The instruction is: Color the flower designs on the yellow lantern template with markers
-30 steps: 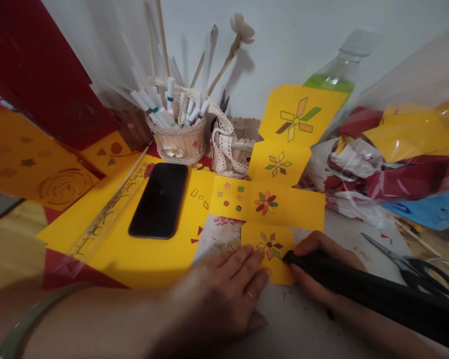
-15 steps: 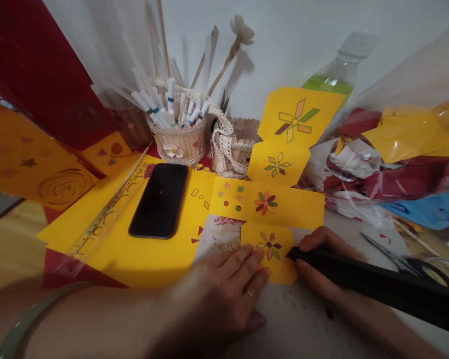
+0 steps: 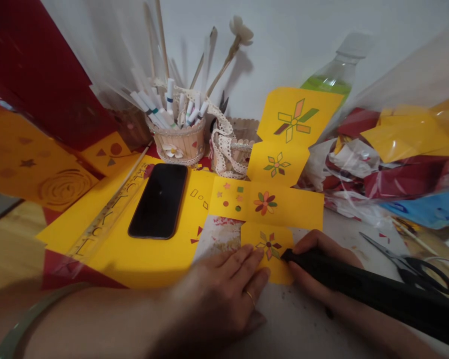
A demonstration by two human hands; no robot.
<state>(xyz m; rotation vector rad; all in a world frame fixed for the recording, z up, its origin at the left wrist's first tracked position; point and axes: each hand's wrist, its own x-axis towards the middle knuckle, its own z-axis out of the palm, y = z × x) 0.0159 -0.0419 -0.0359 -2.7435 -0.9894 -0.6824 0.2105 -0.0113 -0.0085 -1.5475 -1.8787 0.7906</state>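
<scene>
A cross-shaped yellow card lies partly flat, its upper flaps standing up at the back, with coloured flower drawings on several panels. On its nearest flap, which bears a small flower, my left hand lies with fingers stretched flat, holding the paper down. My right hand is closed around a long black pen-like tool, gripped near the narrow end. That end points at the right side of the flower. The tool's exact kind is unclear, and its far end runs out of view.
Scissors lie to the right, near a plastic bag of paper scraps. A black phone and a clear stencil ruler rest on yellow paper. Behind stand a basket of markers and a bottle.
My right hand and the black tool have shifted slightly left, bringing the tip closer to the flower. My left hand keeps its place on the flap.
</scene>
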